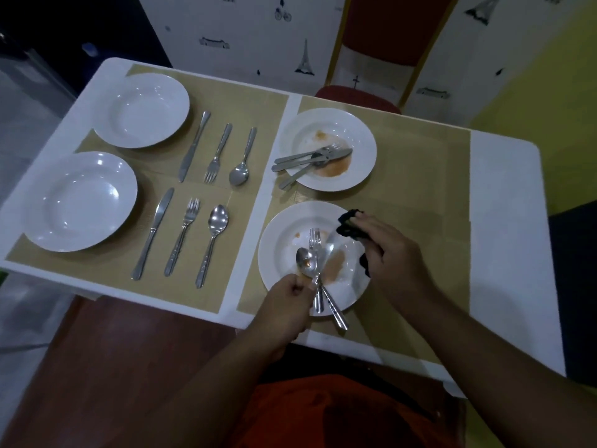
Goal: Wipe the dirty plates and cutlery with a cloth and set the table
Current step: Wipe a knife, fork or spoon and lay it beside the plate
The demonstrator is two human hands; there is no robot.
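A: Which step is this?
B: The clean plates (84,202) on the left are done. The left hand (290,292) pinches the stained cutlery (305,261) at the near dirty plate (277,253). The right hand (384,247) clutches the black cloth (350,226) by its right rim.
A: Next?
B: Probably wiping that cutlery, then the plate. The far dirty plate (365,140) waits.
A: Any writing?
B: None legible.

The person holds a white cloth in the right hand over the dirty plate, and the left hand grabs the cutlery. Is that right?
Almost. The crumpled cloth is black, not white. The head view shows the right hand holding it over the stained round white plate while the left hand grips the silver metal cutlery.
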